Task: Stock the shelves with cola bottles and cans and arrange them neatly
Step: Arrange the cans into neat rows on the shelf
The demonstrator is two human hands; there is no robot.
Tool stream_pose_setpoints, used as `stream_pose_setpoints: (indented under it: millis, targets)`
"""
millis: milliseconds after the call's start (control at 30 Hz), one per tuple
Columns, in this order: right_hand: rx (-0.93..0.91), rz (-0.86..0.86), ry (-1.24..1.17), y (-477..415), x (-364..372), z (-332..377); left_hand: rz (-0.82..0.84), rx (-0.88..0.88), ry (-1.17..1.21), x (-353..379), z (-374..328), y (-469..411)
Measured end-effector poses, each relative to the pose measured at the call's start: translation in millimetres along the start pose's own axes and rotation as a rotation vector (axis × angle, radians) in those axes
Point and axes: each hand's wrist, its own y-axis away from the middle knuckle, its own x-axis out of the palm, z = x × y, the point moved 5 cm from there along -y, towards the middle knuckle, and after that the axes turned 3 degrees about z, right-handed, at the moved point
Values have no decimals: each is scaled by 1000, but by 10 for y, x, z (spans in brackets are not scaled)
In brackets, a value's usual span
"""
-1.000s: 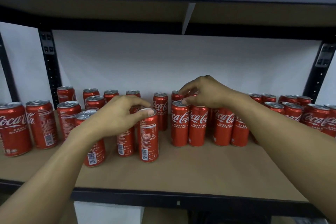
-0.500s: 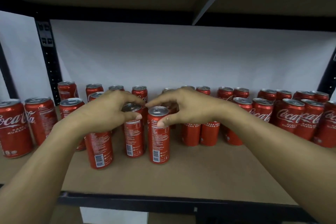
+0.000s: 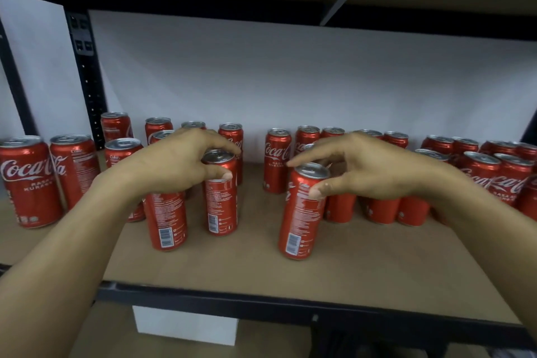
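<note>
Many red cola cans stand on a brown shelf board (image 3: 363,264). My left hand (image 3: 177,163) grips the top of a slim can (image 3: 221,200) left of centre, thumb on its side, fingers over the lid. Another slim can (image 3: 167,221) stands just left of it under my wrist. My right hand (image 3: 366,168) holds a slim can (image 3: 302,212) by its rim; that can leans slightly to the right, next to a row of cans (image 3: 383,209). Wider cans (image 3: 29,183) stand at the far left.
More cans (image 3: 494,171) crowd the right end of the shelf, and a back row (image 3: 277,160) runs along the white wall. Black uprights (image 3: 85,73) flank the bay. The black front rail (image 3: 261,304) edges the board. A white box (image 3: 186,325) sits below.
My right hand has carried its slim can to the right, away from the left hand's can, opening a gap between them. My left hand stays on its can. The view has moved closer.
</note>
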Motion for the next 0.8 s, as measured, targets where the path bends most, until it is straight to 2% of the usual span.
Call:
stream_pose_setpoints:
  millis: [167,467,667,733,800]
  targets:
    - [154,-65,-61,621,-231,-304,17,-25,-2,-5,-18,13]
    - [409,-111,164,1450,-607,-853,107,-79,-75,4,-89,-5]
    - [448,-192,96,1644,-613,-1055,140,-76,-97,-1,-121,-10]
    - [450,-268,104,1658,-554,-1066,117,-64,-93,-26,-152,-6]
    - [398,-447,282,1687,-485,-975,101,-42,-59,-19,-221,6]
